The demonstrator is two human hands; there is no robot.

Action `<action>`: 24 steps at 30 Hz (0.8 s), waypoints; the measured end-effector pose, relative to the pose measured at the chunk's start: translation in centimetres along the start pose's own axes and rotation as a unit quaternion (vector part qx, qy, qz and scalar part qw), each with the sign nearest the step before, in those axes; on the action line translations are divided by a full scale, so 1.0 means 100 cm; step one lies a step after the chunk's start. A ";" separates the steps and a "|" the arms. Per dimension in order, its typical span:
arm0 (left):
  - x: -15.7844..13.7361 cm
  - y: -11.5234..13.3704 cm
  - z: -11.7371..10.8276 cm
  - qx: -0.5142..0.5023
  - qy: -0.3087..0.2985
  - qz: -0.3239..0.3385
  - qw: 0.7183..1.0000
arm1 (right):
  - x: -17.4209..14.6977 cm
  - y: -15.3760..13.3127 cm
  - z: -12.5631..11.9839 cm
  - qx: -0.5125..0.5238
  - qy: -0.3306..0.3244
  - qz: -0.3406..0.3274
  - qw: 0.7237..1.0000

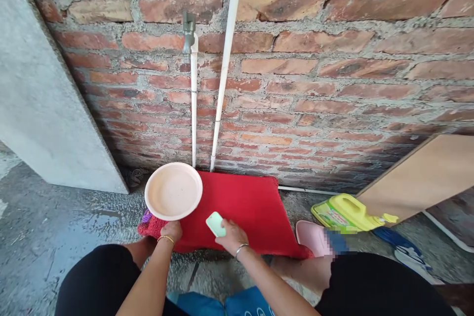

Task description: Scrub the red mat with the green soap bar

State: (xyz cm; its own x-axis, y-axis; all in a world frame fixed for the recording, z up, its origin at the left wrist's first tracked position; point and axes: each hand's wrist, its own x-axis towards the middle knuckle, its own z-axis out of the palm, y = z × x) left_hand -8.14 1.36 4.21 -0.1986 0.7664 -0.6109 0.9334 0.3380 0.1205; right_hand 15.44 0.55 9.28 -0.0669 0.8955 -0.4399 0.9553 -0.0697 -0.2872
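A red cloth (240, 207) with textured, lacy ends lies spread over a low surface at the foot of the wall. My left hand (172, 231) is closed on its near left edge, just below a pale pink basin (174, 190). The basin stands on the cloth's left end, with no contents that I can make out. In my right hand (234, 238) is a pale green rounded block (216, 224), held above or against the cloth's middle. Its underside is hidden, so I cannot tell whether it is a brush or soap.
A tap (188, 32) and white pipes (224, 69) run down the brick wall. A grey slab (55, 84) leans at left. To the right are a yellow detergent jug (344, 212), a tan board (425, 173) and slippers (411, 256). The floor (85, 222) is wet.
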 end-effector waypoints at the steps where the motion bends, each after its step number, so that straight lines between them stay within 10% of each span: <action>1: -0.004 -0.002 -0.003 0.000 -0.008 -0.006 1.000 | 0.003 -0.018 0.006 -0.017 -0.011 -0.032 0.999; 7: -0.018 0.001 -0.014 -0.003 -0.018 -0.011 1.000 | 0.019 -0.074 0.027 -0.053 -0.062 -0.169 0.982; 16: -0.010 0.019 -0.010 -0.011 -0.033 0.043 0.998 | 0.031 -0.020 0.002 0.000 0.014 0.057 0.998; 24: -0.014 0.029 -0.010 -0.004 -0.039 0.060 0.997 | 0.039 -0.069 0.023 0.021 -0.010 0.000 1.000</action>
State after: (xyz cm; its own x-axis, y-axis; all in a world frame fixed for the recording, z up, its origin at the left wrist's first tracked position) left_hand -5.44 1.82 6.23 -0.0618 0.7564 -0.6512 0.9466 0.2513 0.2021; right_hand 7.89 3.50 7.63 -0.0738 0.8869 -0.4561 0.9425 -0.0875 -0.3227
